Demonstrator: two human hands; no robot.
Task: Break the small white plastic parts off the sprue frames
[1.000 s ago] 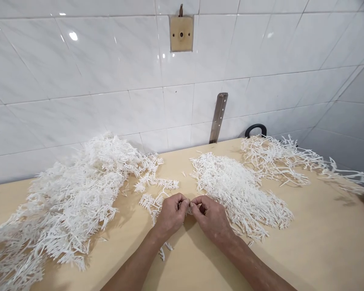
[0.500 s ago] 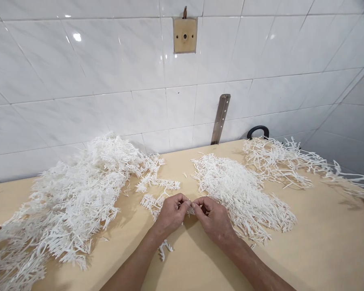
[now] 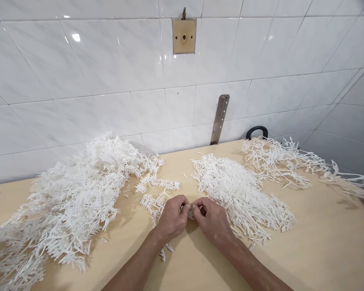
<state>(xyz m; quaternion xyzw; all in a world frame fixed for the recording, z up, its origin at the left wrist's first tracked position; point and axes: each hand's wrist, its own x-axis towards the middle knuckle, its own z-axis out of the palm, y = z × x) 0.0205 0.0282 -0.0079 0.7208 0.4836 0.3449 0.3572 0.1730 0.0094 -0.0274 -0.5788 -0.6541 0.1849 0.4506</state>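
My left hand (image 3: 173, 215) and right hand (image 3: 212, 218) meet at the fingertips, each closed in a thumb-and-finger pinch on a small white piece (image 3: 191, 216), mostly hidden between them. The trimmed pile (image 3: 242, 194) lies just beyond my right hand; the larger heap (image 3: 79, 198) sits well to my left. Compared with half a second ago, my left forearm covers more of the loose sprig (image 3: 170, 247).

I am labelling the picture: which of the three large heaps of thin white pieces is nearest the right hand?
The middle heap of thin white pieces: it lies beside the right hand, while the left heap and far-right heap are farther away.
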